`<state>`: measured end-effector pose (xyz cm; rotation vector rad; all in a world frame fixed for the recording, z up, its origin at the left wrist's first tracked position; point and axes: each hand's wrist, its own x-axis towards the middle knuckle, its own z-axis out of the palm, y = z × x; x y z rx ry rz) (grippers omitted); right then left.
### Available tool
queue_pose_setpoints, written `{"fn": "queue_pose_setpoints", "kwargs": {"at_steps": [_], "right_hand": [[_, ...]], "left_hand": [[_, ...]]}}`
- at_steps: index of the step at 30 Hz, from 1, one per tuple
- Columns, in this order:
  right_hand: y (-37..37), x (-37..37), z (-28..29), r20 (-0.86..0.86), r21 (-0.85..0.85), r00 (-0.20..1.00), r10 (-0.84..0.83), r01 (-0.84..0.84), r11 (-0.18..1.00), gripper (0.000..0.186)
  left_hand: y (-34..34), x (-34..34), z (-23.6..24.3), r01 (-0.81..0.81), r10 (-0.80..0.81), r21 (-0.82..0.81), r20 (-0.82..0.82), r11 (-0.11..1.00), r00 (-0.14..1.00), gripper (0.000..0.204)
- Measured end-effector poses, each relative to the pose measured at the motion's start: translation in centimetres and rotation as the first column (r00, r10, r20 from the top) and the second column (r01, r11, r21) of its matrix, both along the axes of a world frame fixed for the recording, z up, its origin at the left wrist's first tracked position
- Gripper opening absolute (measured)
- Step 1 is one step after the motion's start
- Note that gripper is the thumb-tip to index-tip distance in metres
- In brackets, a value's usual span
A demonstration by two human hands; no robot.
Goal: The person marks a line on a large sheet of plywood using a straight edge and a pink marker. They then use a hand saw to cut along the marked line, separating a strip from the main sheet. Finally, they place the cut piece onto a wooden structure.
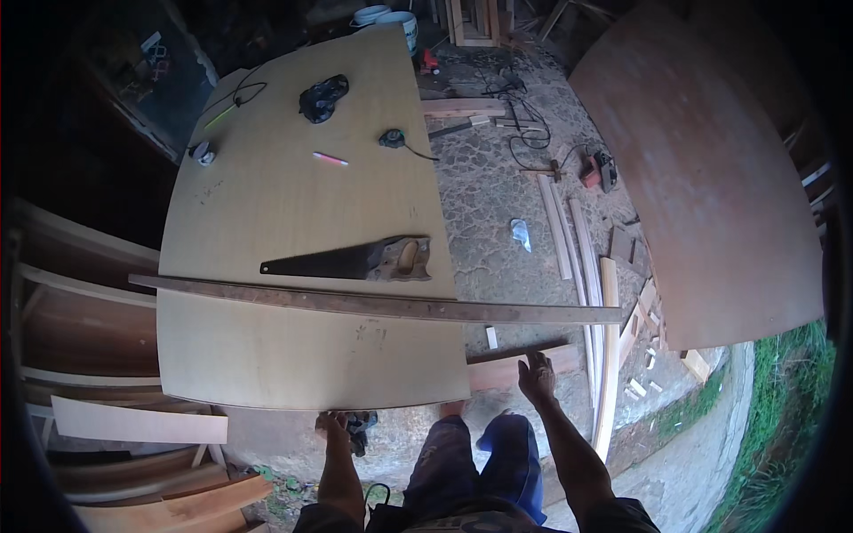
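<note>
A large pale plywood sheet (293,355) lies in front of me. My left hand (332,425) is at its near edge, with the fingers curled against that edge. My right hand (537,377) hangs free past the sheet's right corner, its fingers stretched out, above a reddish board (498,373) on the floor. A long narrow wooden strip (391,305) lies across the sheet and juts out past its right side. Just beyond the strip rests a handsaw (355,260) with a wooden handle, its blade pointing left.
On the sheet are a tape measure (392,139), a pink marker (330,159) and a black plastic bag (323,98). A red power tool (599,170), long battens (609,355) and offcuts lie on the floor at right. A brown panel (711,195) leans there. Wooden frames (89,329) stand at left.
</note>
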<state>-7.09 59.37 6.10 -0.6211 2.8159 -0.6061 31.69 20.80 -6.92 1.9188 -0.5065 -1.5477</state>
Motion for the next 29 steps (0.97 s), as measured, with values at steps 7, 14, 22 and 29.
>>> {"fn": "queue_pose_setpoints", "kwargs": {"at_steps": [7, 14, 22, 29], "right_hand": [[-7.6, -11.2, 2.1, 0.115, 0.426, 0.896, 0.429, -0.435, 0.794, 0.099], [-11.5, -17.4, 0.5, 0.237, 0.322, 0.685, 0.689, -0.725, 0.609, 0.086], [-20.1, -35.5, 11.9, 0.127, 0.23, 0.508, 0.852, -0.85, 0.473, 0.085], [-32.3, -52.4, 13.6, -0.172, 0.27, 0.313, 0.934, -0.897, 0.35, 0.083]], "left_hand": [[4.5, -5.2, 1.7, -0.407, 0.386, -0.147, -0.151, 0.902, 0.91, 0.048], [6.2, -7.6, -2.2, -0.443, 0.296, -0.533, -0.342, 0.721, 0.892, 0.054], [6.6, -14.2, 5.2, -0.383, 0.612, -0.631, 0.187, 0.674, 0.769, 0.091], [7.0, -18.8, 3.9, -0.19, 0.411, -0.534, 0.332, 0.824, 0.849, 0.087]]}}
